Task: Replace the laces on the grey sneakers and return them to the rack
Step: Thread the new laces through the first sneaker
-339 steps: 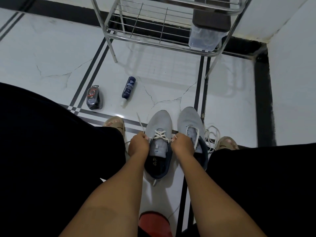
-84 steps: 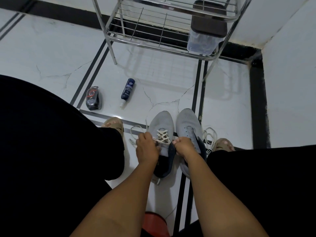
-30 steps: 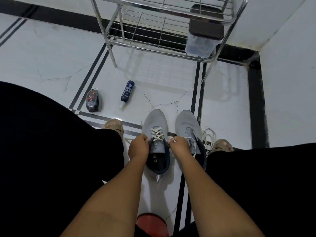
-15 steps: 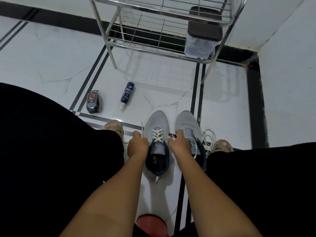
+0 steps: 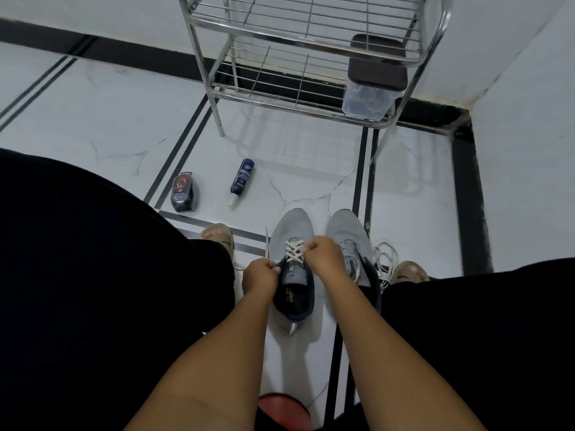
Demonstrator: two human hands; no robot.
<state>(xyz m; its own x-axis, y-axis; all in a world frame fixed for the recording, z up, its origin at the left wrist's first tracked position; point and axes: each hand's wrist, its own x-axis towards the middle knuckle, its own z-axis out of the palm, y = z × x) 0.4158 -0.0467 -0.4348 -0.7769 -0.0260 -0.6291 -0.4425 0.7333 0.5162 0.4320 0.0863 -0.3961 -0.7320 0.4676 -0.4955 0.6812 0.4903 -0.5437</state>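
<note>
While you sit with your knees apart, two grey sneakers stand side by side on the white floor between your feet, toes toward the rack. Your left hand is curled at the left edge of the left sneaker, fingers pinched at the dark collar where the lace ends; whether it holds lace or collar I cannot tell. Your right hand is curled over the same shoe's right side, finger and thumb pinched on the lace at its crossings. That cream lace makes about three crosses over the tongue, and one loose end lies on the floor just left of the shoe. The right sneaker sits just beside it, partly under your right wrist, its eyelets mostly unthreaded. One tangle of white laces lies on the floor to its right, against your foot. Count two small items well ahead and to the left: one dark bottle lying on its side, cap toward you, and one black polish sponge near it. One wire rack stands in the corner, two tiers in view. On the lower tier's right end sits one clear box with a dark lid; its contents are too blurred to name. One red round object shows at the bottom edge between your forearms.
</note>
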